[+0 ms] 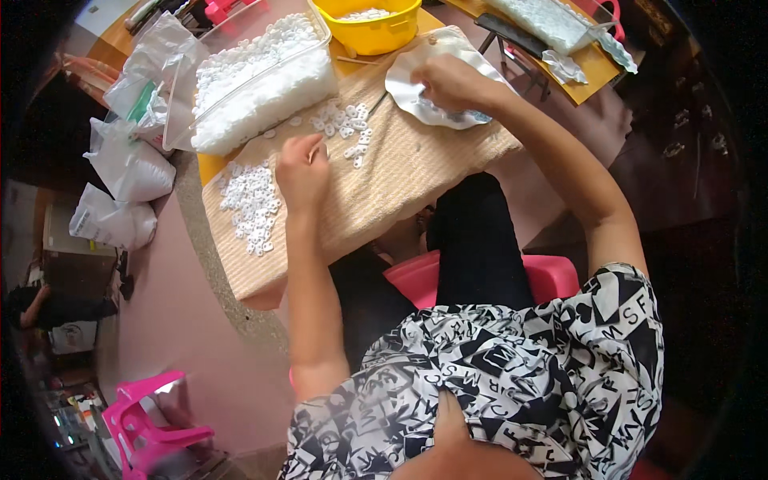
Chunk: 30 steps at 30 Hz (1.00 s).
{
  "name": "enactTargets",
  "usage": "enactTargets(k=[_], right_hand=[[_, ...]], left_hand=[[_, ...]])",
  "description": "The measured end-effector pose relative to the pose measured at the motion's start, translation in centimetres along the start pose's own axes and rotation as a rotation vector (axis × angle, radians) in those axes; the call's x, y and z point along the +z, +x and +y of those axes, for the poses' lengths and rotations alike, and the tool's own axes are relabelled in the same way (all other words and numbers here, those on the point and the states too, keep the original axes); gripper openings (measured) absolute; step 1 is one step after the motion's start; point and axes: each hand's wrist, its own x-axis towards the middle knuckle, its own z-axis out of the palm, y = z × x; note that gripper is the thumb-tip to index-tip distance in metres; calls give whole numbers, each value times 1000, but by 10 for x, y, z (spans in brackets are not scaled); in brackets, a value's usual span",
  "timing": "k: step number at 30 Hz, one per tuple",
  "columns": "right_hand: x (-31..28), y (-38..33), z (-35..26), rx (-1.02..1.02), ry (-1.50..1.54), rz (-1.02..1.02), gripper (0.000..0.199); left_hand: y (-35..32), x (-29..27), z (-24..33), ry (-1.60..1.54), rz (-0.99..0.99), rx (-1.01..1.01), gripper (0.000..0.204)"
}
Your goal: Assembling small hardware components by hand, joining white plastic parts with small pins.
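Observation:
My left hand (303,172) is over the cloth-covered table (384,184), its fingers curled together in a pinch; what they hold, if anything, is too small to make out. Beside it on the left lies a heap of small white pieces with holes (250,204). A looser group of the same white pieces (344,122) is spread just beyond this hand, to its right. My right hand (456,82) reaches into a white wavy-edged dish (404,76), fingers bent down and closed. Its fingertips are hidden, and small bluish-clear bits show in the dish beside the hand.
A clear plastic bin (264,84) full of white pieces stands at the table's far left. Behind the cloth sits a yellow basin (372,32). White plastic bags (132,160) are on the left. A pink stool (148,424) stands lower left; another table (588,72) is far right.

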Motion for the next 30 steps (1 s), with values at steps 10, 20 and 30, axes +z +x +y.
enactTargets(k=[10, 20, 30], right_hand=[[24, -19, 17, -98, 20, -49, 13], [27, -19, 21, -56, -35, -11, 8], [31, -21, 25, 30, 185, 188, 9]], left_hand=[[34, 30, -23, 348, -90, 228, 15], [34, 23, -7, 327, -281, 21, 16], [47, 51, 2, 187, -201, 416, 19]])
